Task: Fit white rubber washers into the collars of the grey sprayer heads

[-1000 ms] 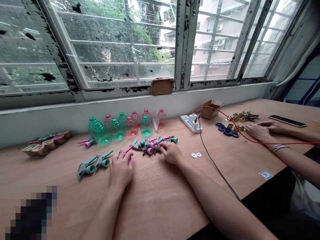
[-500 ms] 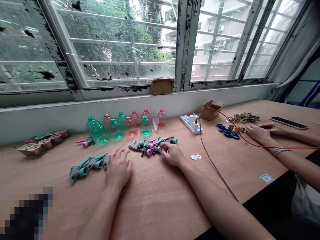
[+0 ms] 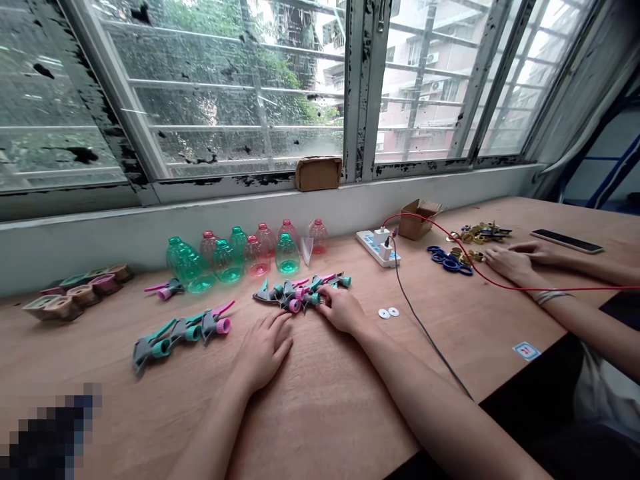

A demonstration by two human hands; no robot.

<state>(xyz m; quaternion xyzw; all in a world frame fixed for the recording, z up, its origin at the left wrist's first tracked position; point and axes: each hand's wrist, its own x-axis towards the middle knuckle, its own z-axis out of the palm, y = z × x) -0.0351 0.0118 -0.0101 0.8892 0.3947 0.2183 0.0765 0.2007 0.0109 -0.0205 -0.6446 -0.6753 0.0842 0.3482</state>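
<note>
My left hand [image 3: 265, 348] rests palm down on the table, fingers stretched out and apart, holding nothing. It is just in front of a pile of grey trigger spray heads [image 3: 280, 293] with pink and teal collars and levers. At the pile's right side my right hand [image 3: 343, 310] has its fingers closed at the teal collar of a spray head [image 3: 313, 299]; the fingertips are partly hidden. Three spray heads [image 3: 185, 331] lie in a row to the left. One pink-and-grey spray head [image 3: 167, 289] lies alone farther back.
Green bottles [image 3: 230, 265] and red bottles [image 3: 257, 257] stand by the wall. Moulded cups [image 3: 80, 297] lie far left. Two white discs [image 3: 383, 313], a power strip [image 3: 375, 248] and a cable [image 3: 425, 327] are rightward. Another person's hands [image 3: 510, 263] work near blue-handled scissors [image 3: 450, 263].
My left hand has moved right, away from the row of spray heads, uncovering its pink-collared one. My right hand stays at the pile. The view has shifted slightly.
</note>
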